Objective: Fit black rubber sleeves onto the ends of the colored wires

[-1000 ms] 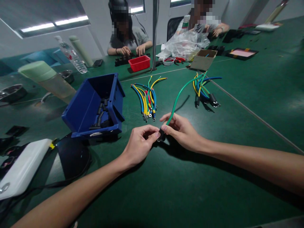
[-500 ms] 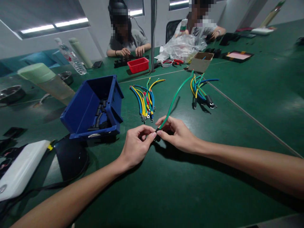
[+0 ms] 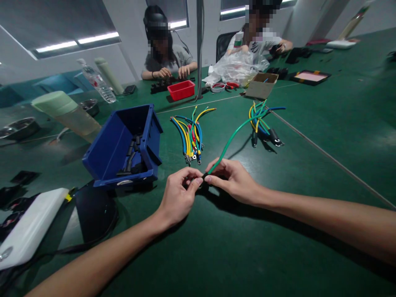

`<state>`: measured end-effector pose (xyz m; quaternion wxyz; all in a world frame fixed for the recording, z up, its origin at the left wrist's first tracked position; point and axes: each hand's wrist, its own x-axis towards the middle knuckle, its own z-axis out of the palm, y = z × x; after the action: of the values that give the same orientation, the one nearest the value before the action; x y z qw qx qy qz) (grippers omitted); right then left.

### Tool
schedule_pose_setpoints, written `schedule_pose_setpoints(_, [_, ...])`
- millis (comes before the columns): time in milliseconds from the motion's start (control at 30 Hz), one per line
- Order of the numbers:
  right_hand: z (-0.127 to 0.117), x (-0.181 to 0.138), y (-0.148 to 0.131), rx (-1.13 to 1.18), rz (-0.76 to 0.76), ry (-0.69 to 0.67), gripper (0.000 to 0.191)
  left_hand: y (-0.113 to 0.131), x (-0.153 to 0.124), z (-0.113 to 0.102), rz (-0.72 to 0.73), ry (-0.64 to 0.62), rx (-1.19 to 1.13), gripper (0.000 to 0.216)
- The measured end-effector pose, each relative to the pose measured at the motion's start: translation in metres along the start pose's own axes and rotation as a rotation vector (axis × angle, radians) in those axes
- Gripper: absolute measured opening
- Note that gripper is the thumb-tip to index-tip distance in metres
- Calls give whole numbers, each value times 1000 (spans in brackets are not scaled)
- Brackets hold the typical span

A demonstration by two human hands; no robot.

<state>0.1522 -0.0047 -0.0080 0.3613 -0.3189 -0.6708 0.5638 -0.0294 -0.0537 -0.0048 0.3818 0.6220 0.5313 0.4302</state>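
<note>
A long green wire (image 3: 232, 140) rises from between my two hands and curves away to the right. Around its near end sits a short black sleeve (image 3: 204, 175), largely covered by fingertips. My left hand (image 3: 181, 192) pinches the sleeve's left end with thumb and forefinger; the wire's tip there is hidden. My right hand (image 3: 236, 181) is closed on the sleeve and wire where the green part comes out. Just beyond my hands lies a bunch of blue, yellow, green and red wires (image 3: 191, 136) with metal ring terminals. Farther right is another bunch of wires (image 3: 260, 119), some with black sleeves.
At left, a blue bin (image 3: 105, 165) holds several black sleeves (image 3: 131, 159). Behind are a red tray (image 3: 181, 90), a cardboard box (image 3: 261, 86), a plastic bag (image 3: 236, 66) and a metal pole (image 3: 199, 49). Two people sit across the table. A white device (image 3: 37, 222) lies at near left.
The green wire has tilted over to the right, and its far end now reaches over the right bunch. Both hands keep their pinch. The whole view has shifted slightly.
</note>
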Motion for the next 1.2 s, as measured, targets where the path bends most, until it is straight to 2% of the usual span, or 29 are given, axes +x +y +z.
schedule_pose_setpoints(233, [1,-1,-3,5,-3,-12,15,3,1,0,-49,-79,-44,9])
schedule_pose_setpoints(533, [3,-1,-4,-43,5,-5,14,6,0,3,-20,-78,33,6])
schedule_pose_setpoints(633, [5,-1,-4,-98,-8,-10,15,4,2,4,-32,-83,-33,4])
schedule_pose_setpoints(833, [9,-3,-4,-136,-57,51,40,7,4,6,-128,-78,-268,10])
schedule_pose_setpoints(1067, [15,-9,-10,-188,-84,56,37,11,-3,11,-142,-46,-336,15])
schedule_pose_setpoints(1200, [15,-10,-8,-155,-106,53,39,11,-6,11,-128,-77,-329,16])
